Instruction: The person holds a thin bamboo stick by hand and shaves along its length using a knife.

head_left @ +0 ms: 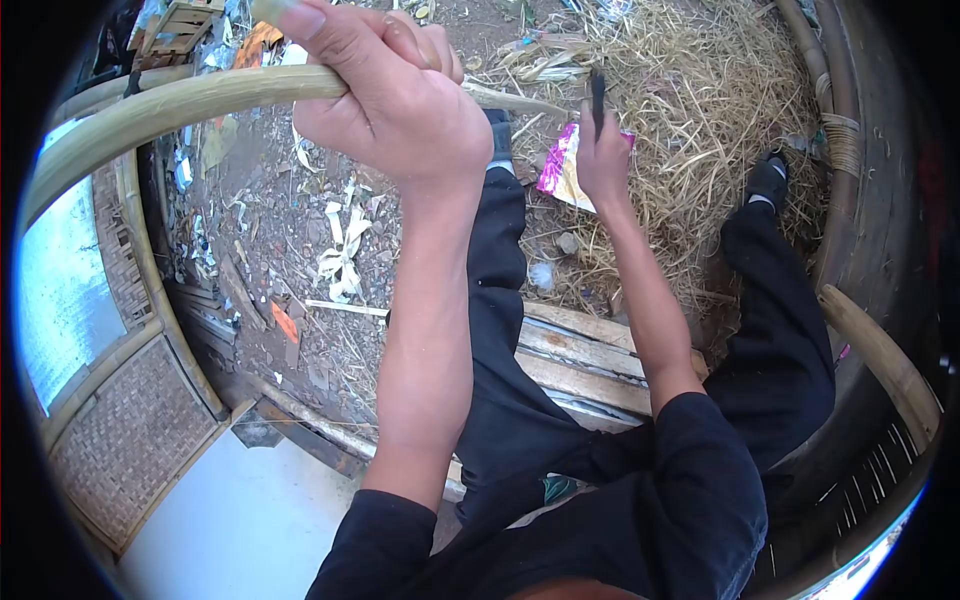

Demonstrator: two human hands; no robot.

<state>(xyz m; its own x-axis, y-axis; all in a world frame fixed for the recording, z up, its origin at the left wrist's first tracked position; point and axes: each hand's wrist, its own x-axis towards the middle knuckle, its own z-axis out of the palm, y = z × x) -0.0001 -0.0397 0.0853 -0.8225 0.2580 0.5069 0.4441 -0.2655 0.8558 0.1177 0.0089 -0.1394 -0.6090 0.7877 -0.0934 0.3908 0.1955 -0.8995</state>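
My left hand [400, 110] is raised close to the camera, its fingers wrapped round a long pale-green bamboo strip [200, 92]. The strip curves in from the left edge and narrows to a thin end beyond my fist, towards my right hand. Lower and farther off, my right hand [603, 165] is closed on what looks like a knife [598, 92], its dark narrow part pointing up out of the grip. Whether the knife touches the strip I cannot tell. Behind my right hand a pink and white packet [562, 170] lies on the ground.
Straw-like shavings [690, 110] cover the ground on the right. Wooden slats [580, 370] lie between my legs. At left stands a woven bamboo panel [130, 430] beside a white surface [250, 515]. A bamboo frame [840, 150] bounds the right side, with a pole [880, 350] below it.
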